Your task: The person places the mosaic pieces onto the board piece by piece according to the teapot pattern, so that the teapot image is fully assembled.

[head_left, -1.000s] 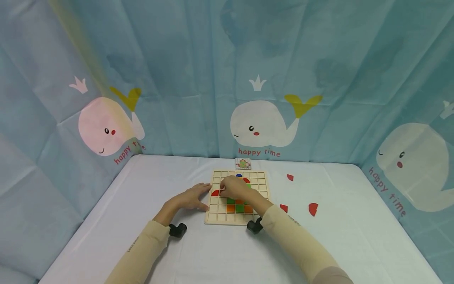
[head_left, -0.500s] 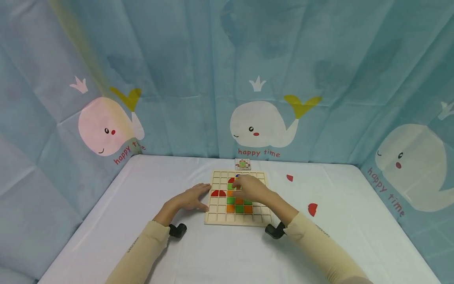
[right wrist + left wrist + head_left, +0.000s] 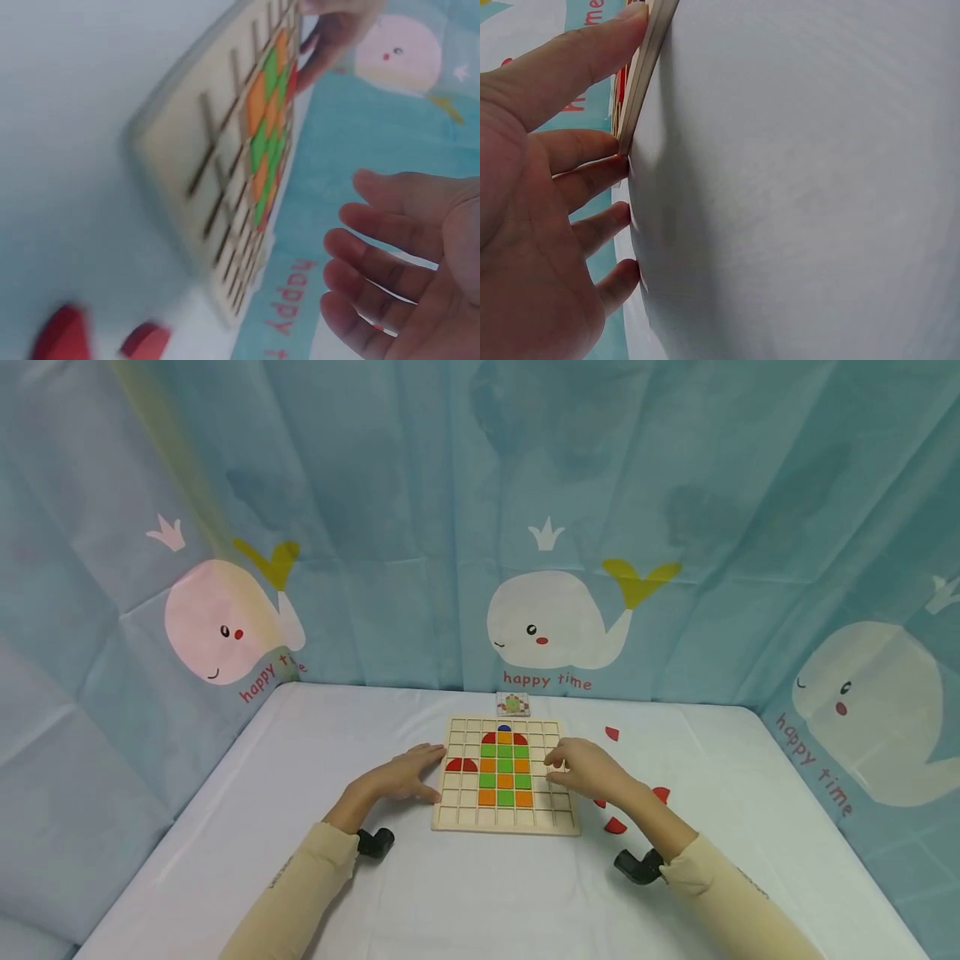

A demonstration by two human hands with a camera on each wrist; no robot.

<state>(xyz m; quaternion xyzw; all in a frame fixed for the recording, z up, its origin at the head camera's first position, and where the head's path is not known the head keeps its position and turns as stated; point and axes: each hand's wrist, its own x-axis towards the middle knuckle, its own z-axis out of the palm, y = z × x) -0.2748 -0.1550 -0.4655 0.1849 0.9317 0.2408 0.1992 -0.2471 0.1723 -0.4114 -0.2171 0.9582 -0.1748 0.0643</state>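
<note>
A wooden grid board [image 3: 459,817] lies on the white table, with green and orange square tiles [image 3: 506,781] set in a block in its cells. Two red quarter-circle pieces [image 3: 461,765] sit side by side on its left. A blue half-round piece [image 3: 505,727] tops the block, between and above two more red ones. My left hand [image 3: 402,775] rests against the board's left edge; in the left wrist view its thumb and fingertips [image 3: 600,176] touch the edge. Over the board's right side hovers my right hand [image 3: 588,770], fingers relaxed, holding nothing; the right wrist view shows its bare palm [image 3: 450,292].
Loose red quarter-circle pieces lie to the right of the board: one far back [image 3: 612,733], one nearer [image 3: 615,826], others partly behind my right forearm. A small picture card [image 3: 513,704] lies behind the board. A blue whale-print curtain [image 3: 375,610] stands behind the table.
My right hand has gone from the board's left part, over its middle, to the right side. A second red piece has come into view beside the first. The left hand stays put.
</note>
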